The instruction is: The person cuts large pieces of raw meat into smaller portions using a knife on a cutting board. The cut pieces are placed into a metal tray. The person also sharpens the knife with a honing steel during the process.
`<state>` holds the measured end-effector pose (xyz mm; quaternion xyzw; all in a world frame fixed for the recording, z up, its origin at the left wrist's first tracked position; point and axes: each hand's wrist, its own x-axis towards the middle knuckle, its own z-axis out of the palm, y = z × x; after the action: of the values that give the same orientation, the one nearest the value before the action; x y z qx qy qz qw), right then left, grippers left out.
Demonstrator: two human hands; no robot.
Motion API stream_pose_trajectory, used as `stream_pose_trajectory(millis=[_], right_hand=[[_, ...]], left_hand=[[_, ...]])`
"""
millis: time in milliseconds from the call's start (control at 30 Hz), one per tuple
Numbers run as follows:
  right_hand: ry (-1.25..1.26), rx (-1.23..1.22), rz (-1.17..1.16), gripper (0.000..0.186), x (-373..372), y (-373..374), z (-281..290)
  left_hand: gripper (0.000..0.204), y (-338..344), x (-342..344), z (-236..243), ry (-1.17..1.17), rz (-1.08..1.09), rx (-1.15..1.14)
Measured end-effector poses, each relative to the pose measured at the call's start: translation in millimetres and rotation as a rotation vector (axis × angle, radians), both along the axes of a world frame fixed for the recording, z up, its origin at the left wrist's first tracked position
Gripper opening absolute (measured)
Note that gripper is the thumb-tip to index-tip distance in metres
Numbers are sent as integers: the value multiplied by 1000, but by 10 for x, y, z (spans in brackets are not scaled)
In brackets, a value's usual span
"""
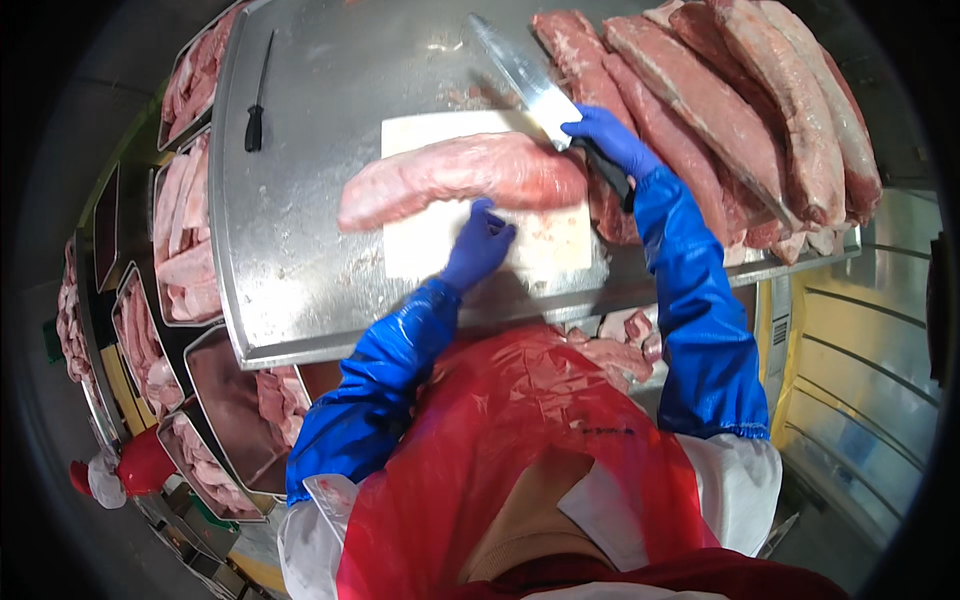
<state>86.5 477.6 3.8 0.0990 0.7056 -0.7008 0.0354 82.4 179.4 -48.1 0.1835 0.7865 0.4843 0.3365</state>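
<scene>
A long pale-pink slab of pork loin (465,175) lies across a white cutting board (430,250) on the steel table. My left hand (478,245), in a blue glove, is at the loin's near edge. Its fingers are loosely curled and apart, with nothing visible in them. In my right hand (615,140), also blue-gloved, is the black handle of a wide-bladed knife (520,80). The blade points away and to the left, above the board's far right corner. The loin's right end lies just beneath the knife hand.
Several long loins (700,110) are piled on the table's right side. A thin black-handled sharpening steel (256,125) lies at the far left. Metal bins of meat (185,235) stand beyond the left edge. More meat pieces (620,350) sit below the near edge. Another person (130,470) is at lower left.
</scene>
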Motion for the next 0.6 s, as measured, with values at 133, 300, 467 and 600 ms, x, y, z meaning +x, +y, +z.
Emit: stream_pose_trajectory(millis=[133, 300, 467, 600], right_hand=[[-111, 540, -252, 36, 384, -301, -180], [-103, 756, -384, 20, 1284, -1601, -318], [114, 882, -273, 19, 489, -1933, 59], [50, 1057, -104, 18, 204, -1792, -249]], left_hand=[[47, -671, -133, 29, 523, 31, 125], [96, -1313, -311, -15, 793, 37, -525], [111, -946, -551, 32, 807, -78, -497], [114, -652, -675, 112, 720, -133, -582]])
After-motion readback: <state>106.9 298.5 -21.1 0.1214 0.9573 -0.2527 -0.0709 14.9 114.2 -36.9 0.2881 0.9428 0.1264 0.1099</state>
